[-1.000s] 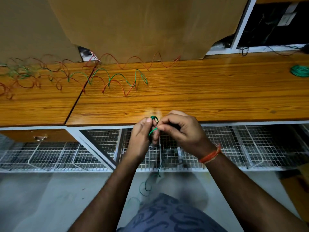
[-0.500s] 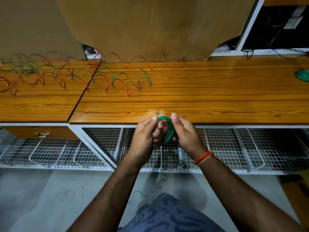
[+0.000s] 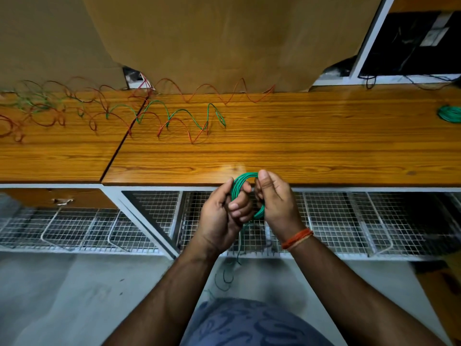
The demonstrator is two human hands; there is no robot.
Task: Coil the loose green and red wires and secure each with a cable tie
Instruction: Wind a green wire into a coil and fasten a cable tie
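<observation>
Green insulated wire is wound into a small coil (image 3: pixel 245 179) that is held between both hands just in front of the near edge of the wooden bench top (image 3: pixel 311 141). The coil is gripped by the left hand (image 3: pixel 222 217), whose fingers are curled through and around its left side, with the thumb raised beside the loops. Its right side is held by the right hand (image 3: pixel 277 203); the thumb is pressed against the top of the coil and the other fingers are curled round the lower loops, where a green strand shows at the palm. A loose green tail (image 3: pixel 235 255) is seen hanging from below the hands toward the floor, where it lies in dim curls. An orange thread band (image 3: pixel 296 238) is worn on the right wrist.

Farther back on the bench, uncoiled red wires (image 3: pixel 192 136) and green wires (image 3: pixel 184 111) are spread in springy arcs toward the left. A finished green coil (image 3: pixel 449 114) is set near the right edge. Wire mesh trays (image 3: pixel 82 231) are fitted under the bench, and brown cardboard sheets (image 3: pixel 224 38) are stood behind it.
</observation>
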